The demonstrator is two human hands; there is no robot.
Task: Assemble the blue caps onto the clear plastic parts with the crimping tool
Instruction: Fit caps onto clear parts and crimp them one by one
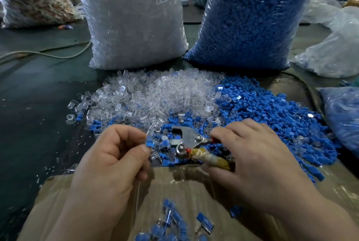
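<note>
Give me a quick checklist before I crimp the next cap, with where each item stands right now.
1. Blue cap pinched in left hand: ok.
2. Clear part mated to that cap: cannot tell, fingers hide it.
3. Crimping tool gripped by right hand: ok.
4. Tool jaws open and free of loose parts: cannot tell.
5. Cap seated between the jaws: not ok, it sits left of the tool.
6. Clear parts pile and blue caps pile close by: ok.

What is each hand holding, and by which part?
Left hand pinches a blue cap by its lower end, between thumb and fingertips. Right hand grips the crimping tool by its taped handles.
</note>
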